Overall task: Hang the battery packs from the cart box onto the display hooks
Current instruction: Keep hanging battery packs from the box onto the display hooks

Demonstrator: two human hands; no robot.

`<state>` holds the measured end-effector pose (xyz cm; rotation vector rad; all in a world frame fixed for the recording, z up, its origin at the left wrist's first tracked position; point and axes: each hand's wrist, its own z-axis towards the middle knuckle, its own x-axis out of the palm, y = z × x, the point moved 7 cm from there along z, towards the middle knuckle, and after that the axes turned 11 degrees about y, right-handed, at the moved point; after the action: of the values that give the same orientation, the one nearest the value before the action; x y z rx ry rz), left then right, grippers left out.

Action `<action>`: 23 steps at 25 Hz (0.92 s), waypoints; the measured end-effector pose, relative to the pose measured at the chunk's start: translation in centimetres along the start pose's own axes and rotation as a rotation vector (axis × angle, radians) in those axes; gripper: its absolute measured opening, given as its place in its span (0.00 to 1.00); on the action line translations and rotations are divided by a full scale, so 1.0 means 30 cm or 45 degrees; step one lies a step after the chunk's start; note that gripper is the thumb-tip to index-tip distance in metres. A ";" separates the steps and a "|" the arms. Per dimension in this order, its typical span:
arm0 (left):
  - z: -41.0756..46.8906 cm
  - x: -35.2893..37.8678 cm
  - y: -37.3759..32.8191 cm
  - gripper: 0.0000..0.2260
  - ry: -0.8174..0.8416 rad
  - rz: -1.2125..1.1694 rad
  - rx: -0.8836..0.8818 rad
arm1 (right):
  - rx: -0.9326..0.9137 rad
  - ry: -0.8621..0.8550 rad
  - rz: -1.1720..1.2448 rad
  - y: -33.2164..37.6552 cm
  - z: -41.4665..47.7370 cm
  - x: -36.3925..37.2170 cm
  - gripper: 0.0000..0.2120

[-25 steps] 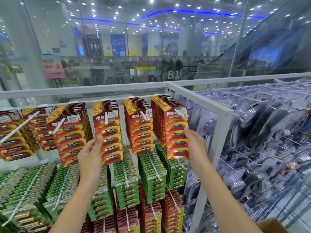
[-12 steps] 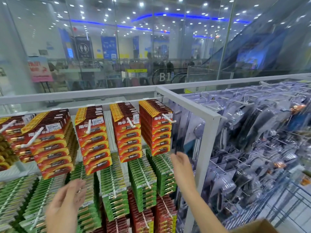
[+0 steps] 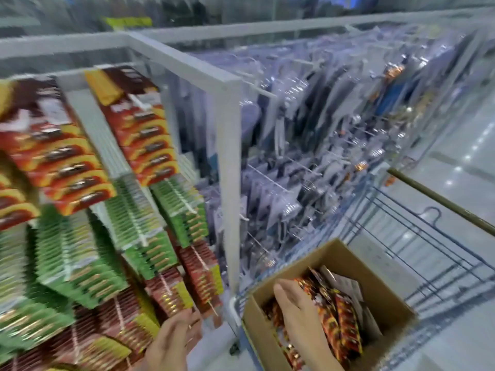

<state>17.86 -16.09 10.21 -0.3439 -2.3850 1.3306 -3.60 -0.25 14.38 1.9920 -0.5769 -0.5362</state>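
Observation:
The view is blurred by motion. A brown cardboard box [image 3: 294, 271] sits in the cart at the lower right, with red and orange battery packs [image 3: 342, 322] standing in it. My right hand [image 3: 300, 309] reaches down into the box and lies on these packs; its grip is hidden. My left hand [image 3: 174, 341] hovers empty with fingers apart by the lowest red packs on the display. Red battery packs [image 3: 144, 140] hang full on the top hooks.
Green packs [image 3: 80, 253] fill the middle hooks, darker red ones the bottom rows. A white frame post [image 3: 227, 170] divides the battery panel from a side rack of clear-wrapped goods [image 3: 308, 156]. The blue wire cart [image 3: 428, 236] stands at the right on a shiny floor.
The view has swung down and right. My right hand dropped from the top-right hook into the cart box. My left hand sank to the bottom of the display.

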 end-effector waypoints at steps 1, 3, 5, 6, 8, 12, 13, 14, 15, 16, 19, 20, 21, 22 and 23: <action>0.021 0.078 0.062 0.08 0.073 0.032 -0.025 | 0.066 -0.045 0.010 -0.070 -0.004 -0.072 0.09; 0.031 0.211 0.130 0.09 0.121 0.144 -0.048 | 0.193 -0.139 0.040 -0.191 -0.015 -0.200 0.08; 0.048 0.355 0.222 0.08 0.132 0.244 -0.084 | 0.338 -0.208 0.053 -0.305 -0.021 -0.310 0.08; 0.050 0.427 0.268 0.08 0.150 0.275 -0.122 | 0.411 -0.223 0.040 -0.365 -0.023 -0.360 0.09; 0.071 0.546 0.361 0.06 0.227 0.390 -0.205 | 0.530 -0.237 0.019 -0.465 -0.031 -0.439 0.10; 0.170 0.709 0.599 0.06 0.337 0.579 -0.405 | 0.664 -0.237 -0.008 -0.619 -0.044 -0.550 0.09; 0.211 0.720 0.669 0.08 0.328 0.614 -0.470 | 0.686 -0.234 -0.007 -0.640 -0.046 -0.569 0.08; 0.268 0.712 0.761 0.10 0.297 0.654 -0.534 | 0.712 -0.234 -0.002 -0.660 -0.046 -0.586 0.08; 0.318 0.706 0.820 0.13 0.240 0.671 -0.570 | 0.725 -0.231 0.002 -0.675 -0.046 -0.602 0.08; 0.353 0.712 0.846 0.15 0.165 0.672 -0.589 | 0.735 -0.224 0.015 -0.692 -0.045 -0.614 0.08; 0.418 0.791 0.792 0.21 -0.007 0.632 -0.577 | 0.756 -0.218 0.032 -0.716 -0.049 -0.636 0.07; 0.459 0.820 0.786 0.21 -0.018 0.675 -0.568 | 0.765 -0.222 0.034 -0.720 -0.051 -0.639 0.07; 0.505 0.852 0.780 0.20 -0.028 0.735 -0.546 | 0.776 -0.228 0.039 -0.730 -0.053 -0.643 0.07; 0.550 0.878 0.775 0.19 -0.048 0.775 -0.530 | 0.784 -0.229 0.052 -0.734 -0.057 -0.643 0.07; 0.591 0.899 0.785 0.20 -0.057 0.787 -0.522 | 0.785 -0.228 0.068 -0.735 -0.060 -0.642 0.07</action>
<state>-13.58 -6.72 -12.60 -1.2593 -2.6946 1.0490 -13.93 21.90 -1.83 2.5093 -0.9950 -0.5507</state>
